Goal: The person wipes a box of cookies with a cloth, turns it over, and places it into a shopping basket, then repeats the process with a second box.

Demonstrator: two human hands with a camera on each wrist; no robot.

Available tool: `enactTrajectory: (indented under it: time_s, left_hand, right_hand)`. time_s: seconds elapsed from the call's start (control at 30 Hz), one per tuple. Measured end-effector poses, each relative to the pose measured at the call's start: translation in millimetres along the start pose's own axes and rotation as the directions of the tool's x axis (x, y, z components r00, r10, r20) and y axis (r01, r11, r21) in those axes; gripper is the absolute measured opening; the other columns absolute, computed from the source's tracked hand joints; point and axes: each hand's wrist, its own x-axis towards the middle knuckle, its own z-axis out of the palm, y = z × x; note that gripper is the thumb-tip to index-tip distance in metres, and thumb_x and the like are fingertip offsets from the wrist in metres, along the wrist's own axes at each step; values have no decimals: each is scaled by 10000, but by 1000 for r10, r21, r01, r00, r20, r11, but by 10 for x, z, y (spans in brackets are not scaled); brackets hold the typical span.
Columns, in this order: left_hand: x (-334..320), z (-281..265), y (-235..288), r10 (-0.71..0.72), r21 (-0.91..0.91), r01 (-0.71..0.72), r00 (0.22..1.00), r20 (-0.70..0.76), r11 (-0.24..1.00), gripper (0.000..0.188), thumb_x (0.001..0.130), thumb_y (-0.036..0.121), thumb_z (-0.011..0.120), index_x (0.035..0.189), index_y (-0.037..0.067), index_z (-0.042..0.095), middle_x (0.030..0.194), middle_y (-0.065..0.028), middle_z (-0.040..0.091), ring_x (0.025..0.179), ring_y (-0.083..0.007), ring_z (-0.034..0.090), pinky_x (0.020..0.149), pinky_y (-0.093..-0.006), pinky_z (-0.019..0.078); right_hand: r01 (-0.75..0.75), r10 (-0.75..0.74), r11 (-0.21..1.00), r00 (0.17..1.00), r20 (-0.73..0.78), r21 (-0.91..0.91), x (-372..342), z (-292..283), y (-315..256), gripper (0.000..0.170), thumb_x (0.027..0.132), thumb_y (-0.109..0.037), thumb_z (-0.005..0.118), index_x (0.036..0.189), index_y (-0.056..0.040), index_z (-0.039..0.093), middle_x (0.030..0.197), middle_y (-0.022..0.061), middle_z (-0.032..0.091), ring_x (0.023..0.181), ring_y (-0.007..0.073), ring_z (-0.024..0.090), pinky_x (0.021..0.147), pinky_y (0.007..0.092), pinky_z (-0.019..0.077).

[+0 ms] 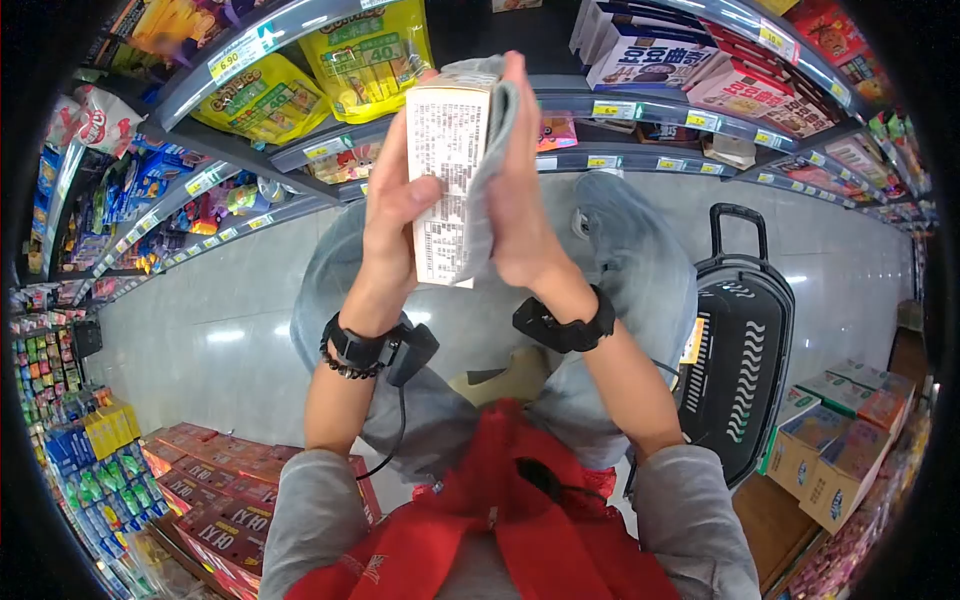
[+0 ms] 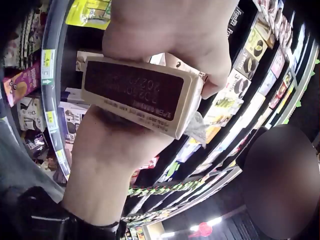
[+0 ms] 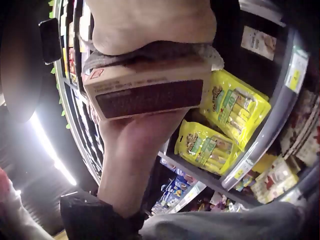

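Shelves: grey-edged store shelves point(image 1: 560, 103) packed with snacks curve around beyond the box and off to both sides of it.
Floor: pale, shiny tiles point(image 1: 205, 285) spread below the box, catching the lights.
Person: legs in faded blue denim point(image 1: 640, 255) are bent on both sides below the box; a red garment point(image 1: 490, 470) shows nearer the body, over grey sleeves point(image 1: 690, 510).
Basket: a black shopping basket point(image 1: 725, 345) with its handle up is on the floor, well apart to the right of the box.
Red cartons: a stack of red packs point(image 1: 215, 505) sits to the left of the box and nearer the body.
Yellow bags: two snack bags point(image 1: 372, 62) point(image 1: 262, 100) lie on the shelf, beyond the box and to its left.
Left hand: the left hand point(image 1: 388, 225) grips the box, thumb on its printed side, fingers around the back.
Right hand: the right hand point(image 1: 525, 215) presses the cloth against the box, fingers straight and together, slightly blurred.
Box: a slim cream box point(image 1: 438, 170), small print down one side and a dark panel on one end, is upright between the palms.
Cloth: a grey cloth point(image 1: 487, 185) lies between the box and the right palm.
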Motion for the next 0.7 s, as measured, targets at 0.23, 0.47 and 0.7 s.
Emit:
enactTrajectory:
  time_s: [0.23,0.47,0.7]
  left_hand:
    - [58,-342,-20,-56,-251,-2,973,-224,968,592,887,345,514,1353,-19,483,1267,-151,590,1120,-204,594,960,-326,460]
    - [-57,-213,-159,-55,-119,27,970,-239,993,527,941,373,508,1346,37,471,1204,-70,586,1056,-156,584,922,-309,465]
    - [-32,47,-200,15,-38,-15,1000,8,999,646,826,101,566,1430,2,357,1370,-138,496,1238,-195,504,1039,-316,412]
  right_hand:
    - [-57,88,976,986,140,-209,-235,323,-142,824,983,-488,419,1544,35,116,1575,312,124,1423,491,201,1154,535,175]
    - [79,-57,983,989,133,-168,-179,317,-154,783,982,-506,400,1538,8,201,1586,279,147,1419,480,211,1152,554,151]
    - [-388,405,874,914,5,291,-21,-60,229,643,1046,-369,359,1561,-51,143,1608,160,167,1481,265,160,1195,354,154]
